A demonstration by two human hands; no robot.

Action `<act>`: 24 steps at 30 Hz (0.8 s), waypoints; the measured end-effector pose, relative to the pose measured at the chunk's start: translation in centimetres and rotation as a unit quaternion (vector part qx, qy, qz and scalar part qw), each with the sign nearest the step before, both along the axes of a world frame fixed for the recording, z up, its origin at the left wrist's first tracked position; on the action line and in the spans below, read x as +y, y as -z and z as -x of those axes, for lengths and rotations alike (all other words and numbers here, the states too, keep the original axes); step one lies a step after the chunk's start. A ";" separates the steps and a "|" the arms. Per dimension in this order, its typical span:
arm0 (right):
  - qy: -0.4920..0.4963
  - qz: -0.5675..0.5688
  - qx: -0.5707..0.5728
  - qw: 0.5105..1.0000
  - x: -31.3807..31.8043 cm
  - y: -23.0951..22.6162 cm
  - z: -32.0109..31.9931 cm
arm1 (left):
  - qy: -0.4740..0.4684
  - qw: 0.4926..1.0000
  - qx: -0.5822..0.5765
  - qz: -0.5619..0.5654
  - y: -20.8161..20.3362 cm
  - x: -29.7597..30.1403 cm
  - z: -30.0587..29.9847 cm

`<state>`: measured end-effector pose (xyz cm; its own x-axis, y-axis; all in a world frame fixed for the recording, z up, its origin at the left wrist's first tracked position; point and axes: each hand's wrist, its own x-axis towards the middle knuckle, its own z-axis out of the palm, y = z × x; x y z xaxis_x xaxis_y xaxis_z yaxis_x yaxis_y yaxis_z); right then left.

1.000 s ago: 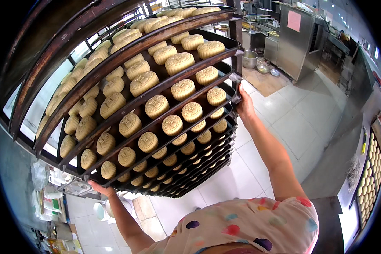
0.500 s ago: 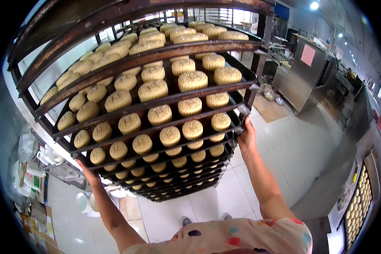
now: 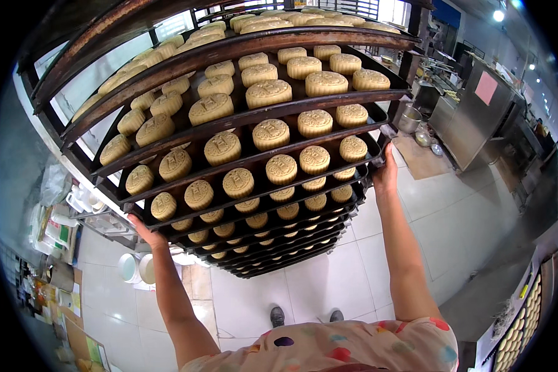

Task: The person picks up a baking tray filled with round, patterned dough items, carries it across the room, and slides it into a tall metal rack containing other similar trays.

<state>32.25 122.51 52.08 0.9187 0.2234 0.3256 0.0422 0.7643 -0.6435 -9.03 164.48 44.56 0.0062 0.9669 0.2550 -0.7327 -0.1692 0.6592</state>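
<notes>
A tall dark rack [image 3: 409, 68] stands in front of me, stacked with black baking trays of round pale mooncakes [image 3: 282, 168]. The mooncakes have fluted sides and pressed patterns on top. My left hand [image 3: 147, 232] is closed at the left front corner of a baking tray [image 3: 229, 194] partway down the stack. On the right side, my right hand [image 3: 385, 170] is closed at a tray corner slightly higher in the picture. Small dark patches, possibly cloth, show by both hands. Fingertips are partly hidden behind the tray edges.
A steel cabinet [image 3: 477, 111] with a pink sheet stands at the far right, metal pots [image 3: 409, 119] beside it. White buckets [image 3: 129, 268] sit on the tiled floor at left. At lower right lies another tray of small pale pieces [image 3: 521, 328].
The rack, trays and both my hands appear farther right and higher in the picture. More of my shoes shows below. Both hands stay at the tray corners.
</notes>
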 end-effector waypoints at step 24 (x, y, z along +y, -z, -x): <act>0.030 0.033 0.030 0.999 -0.6 -0.8 2.2 | 0.054 0.995 0.072 0.040 1.2 1.6 0.4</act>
